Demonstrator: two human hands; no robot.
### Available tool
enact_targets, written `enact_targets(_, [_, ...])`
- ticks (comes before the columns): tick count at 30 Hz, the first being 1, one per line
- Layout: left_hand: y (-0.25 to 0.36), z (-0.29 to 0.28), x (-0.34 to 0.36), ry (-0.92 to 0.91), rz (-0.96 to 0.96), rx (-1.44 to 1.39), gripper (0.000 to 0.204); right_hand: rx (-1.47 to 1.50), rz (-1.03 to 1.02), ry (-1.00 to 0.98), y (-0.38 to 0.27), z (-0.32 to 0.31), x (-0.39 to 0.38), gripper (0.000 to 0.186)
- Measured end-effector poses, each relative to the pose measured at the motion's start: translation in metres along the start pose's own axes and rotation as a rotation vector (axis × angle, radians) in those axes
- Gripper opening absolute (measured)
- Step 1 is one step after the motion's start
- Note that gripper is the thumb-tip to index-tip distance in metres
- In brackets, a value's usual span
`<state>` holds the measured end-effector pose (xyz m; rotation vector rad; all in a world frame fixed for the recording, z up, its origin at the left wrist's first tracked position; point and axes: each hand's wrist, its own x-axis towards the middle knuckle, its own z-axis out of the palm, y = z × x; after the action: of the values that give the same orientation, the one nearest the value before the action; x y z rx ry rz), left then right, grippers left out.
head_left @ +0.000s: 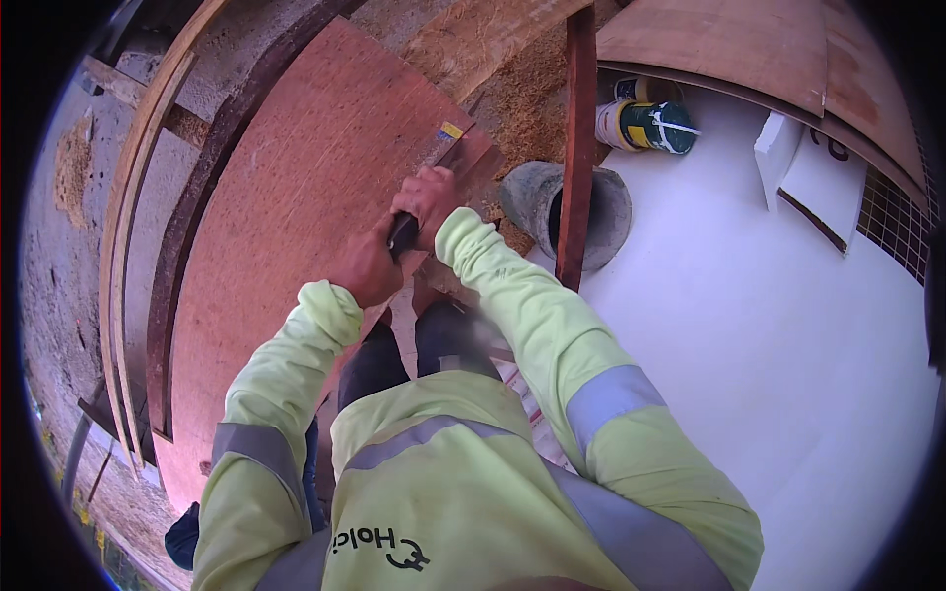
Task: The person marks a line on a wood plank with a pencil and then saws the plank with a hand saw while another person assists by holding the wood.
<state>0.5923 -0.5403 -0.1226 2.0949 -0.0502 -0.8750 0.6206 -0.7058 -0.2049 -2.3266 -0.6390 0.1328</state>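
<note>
A large reddish-brown plywood sheet (296,227) lies in front of me, curving from upper middle to lower left. My left hand (367,268) is closed around the dark handle of a tool (402,234) at the sheet's right edge. My right hand (428,200) grips the same tool just above, fingers wrapped over it. The tool's working end is hidden by my hands. A narrow dark strip with a small yellow and blue tag (450,130) runs up from my hands. Both sleeves are bright yellow-green with grey reflective bands.
A grey bucket (603,229) stands right of my hands with a dark red wooden batten (577,148) leaning across it. Two cans (645,125) rest on the white board (749,325) at right. Sawdust (532,89) covers the ground above. More plywood sheets (739,39) lie top right.
</note>
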Motion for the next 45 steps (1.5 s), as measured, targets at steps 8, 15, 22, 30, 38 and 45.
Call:
enact_targets(8, [0.018,-0.037,-0.134,-0.077,-0.107,0.049,0.048,0.153,-0.104,-0.062,-0.122,-0.016,-0.033,0.028])
enact_targets(15, [0.018,-0.019,-0.067,-0.107,-0.110,0.098,0.054,0.178,0.015,-0.062,-0.064,-0.018,-0.019,0.030])
enact_targets(22, [0.024,-0.013,-0.054,0.024,0.058,0.009,0.048,0.013,0.022,-0.114,-0.042,-0.014,-0.014,0.032])
enact_targets(30, [0.042,-0.038,-0.127,-0.060,-0.124,0.097,0.061,0.183,0.011,0.117,-0.133,-0.025,-0.036,0.032])
enact_targets(38, [0.024,0.012,0.011,0.067,0.072,0.018,0.046,0.078,-0.005,0.048,0.013,-0.018,0.002,0.025])
enact_targets(45, [0.035,-0.047,-0.171,-0.095,-0.199,0.104,0.071,0.212,-0.095,0.058,-0.165,-0.025,-0.042,0.022])
